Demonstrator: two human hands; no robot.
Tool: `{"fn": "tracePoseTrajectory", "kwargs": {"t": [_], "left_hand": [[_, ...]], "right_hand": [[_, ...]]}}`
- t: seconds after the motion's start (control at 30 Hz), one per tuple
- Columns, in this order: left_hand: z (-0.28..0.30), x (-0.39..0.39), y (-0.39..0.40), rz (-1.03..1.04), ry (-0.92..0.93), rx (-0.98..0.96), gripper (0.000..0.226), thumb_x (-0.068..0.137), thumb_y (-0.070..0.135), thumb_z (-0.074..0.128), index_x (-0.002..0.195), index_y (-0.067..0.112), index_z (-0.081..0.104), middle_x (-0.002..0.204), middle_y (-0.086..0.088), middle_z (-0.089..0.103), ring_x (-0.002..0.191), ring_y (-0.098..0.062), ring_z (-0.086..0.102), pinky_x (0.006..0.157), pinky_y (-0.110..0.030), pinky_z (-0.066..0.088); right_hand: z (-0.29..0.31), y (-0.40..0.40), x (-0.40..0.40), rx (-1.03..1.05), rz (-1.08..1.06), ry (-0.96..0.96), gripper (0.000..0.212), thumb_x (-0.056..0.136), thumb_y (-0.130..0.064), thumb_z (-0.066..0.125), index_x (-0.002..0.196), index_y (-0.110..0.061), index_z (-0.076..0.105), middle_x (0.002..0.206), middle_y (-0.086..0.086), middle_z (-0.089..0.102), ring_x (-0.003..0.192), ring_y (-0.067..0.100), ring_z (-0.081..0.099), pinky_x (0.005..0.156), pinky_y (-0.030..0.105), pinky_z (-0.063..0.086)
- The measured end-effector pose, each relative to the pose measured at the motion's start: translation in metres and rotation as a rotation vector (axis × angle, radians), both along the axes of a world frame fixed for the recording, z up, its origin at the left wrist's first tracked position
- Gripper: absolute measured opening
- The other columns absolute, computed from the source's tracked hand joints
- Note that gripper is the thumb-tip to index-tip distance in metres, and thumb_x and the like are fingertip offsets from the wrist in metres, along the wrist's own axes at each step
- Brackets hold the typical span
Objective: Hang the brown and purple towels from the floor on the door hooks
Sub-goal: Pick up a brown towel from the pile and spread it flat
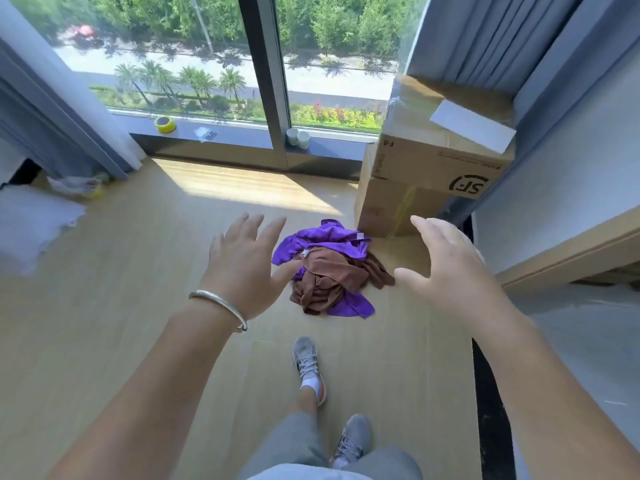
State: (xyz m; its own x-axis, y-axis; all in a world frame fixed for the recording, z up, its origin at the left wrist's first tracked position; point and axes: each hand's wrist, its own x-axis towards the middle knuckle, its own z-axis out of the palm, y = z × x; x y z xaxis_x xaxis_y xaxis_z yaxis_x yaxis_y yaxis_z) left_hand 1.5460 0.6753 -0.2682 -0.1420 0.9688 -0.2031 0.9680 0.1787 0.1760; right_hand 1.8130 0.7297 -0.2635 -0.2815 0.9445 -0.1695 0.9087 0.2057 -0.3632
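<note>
The brown towel (332, 278) and the purple towel (322, 237) lie crumpled together in one heap on the wood floor (138, 271) — no clear long axis — purple under and around brown. Stacked cardboard boxes (415, 174) stand just beyond, near the window sill (242, 138). A grey shoe (308, 362) is near the heap. Left hand (246, 268) and right hand (450, 271) hover either side — fingers spread, holding nothing.

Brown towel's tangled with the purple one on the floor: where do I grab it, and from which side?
Probably pinch the brown towel at its raised bunched folds on top, coming straight down from above. It lies over the purple towel, so lifting there should peel it free. Both hands, left and right, are open.
</note>
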Motion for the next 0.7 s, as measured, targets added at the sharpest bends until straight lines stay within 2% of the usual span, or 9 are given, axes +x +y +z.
{"fn": "tracePoseTrajectory", "kwargs": {"t": [0.2,0.4,0.7], "left_hand": [[-0.078,-0.048,0.069,-0.026,-0.063,-0.144,0.070,0.093,0.055,0.045,0.152,0.029,0.018,0.158,-0.004,0.020,0.147,-0.022,0.010,0.117,-0.042,0.014],[-0.180,-0.081,0.149,-0.159,-0.063,-0.175,0.070,0.094,0.049,0.046,0.153,0.027,0.016,0.158,-0.006,0.016,0.146,-0.023,0.010,0.115,-0.041,0.012],[-0.398,-0.101,0.235,-0.348,0.104,-0.295,0.071,0.095,0.046,0.046,0.153,0.025,0.012,0.158,-0.007,0.016,0.146,-0.024,0.012,0.118,-0.042,0.014]], "right_hand": [[-0.070,0.071,-0.048,-0.130,0.042,-0.118,0.083,0.085,-0.044,0.066,0.152,-0.025,0.021,0.156,0.001,0.025,0.144,0.019,0.020,0.116,0.041,0.021],[-0.165,0.139,-0.090,-0.181,0.046,-0.212,0.081,0.085,-0.042,0.065,0.151,-0.022,0.023,0.155,0.003,0.027,0.142,0.022,0.023,0.116,0.044,0.022],[-0.372,0.197,-0.119,-0.281,0.095,-0.311,0.079,0.084,-0.039,0.064,0.150,-0.016,0.026,0.153,0.007,0.029,0.142,0.023,0.026,0.116,0.043,0.022]]}}
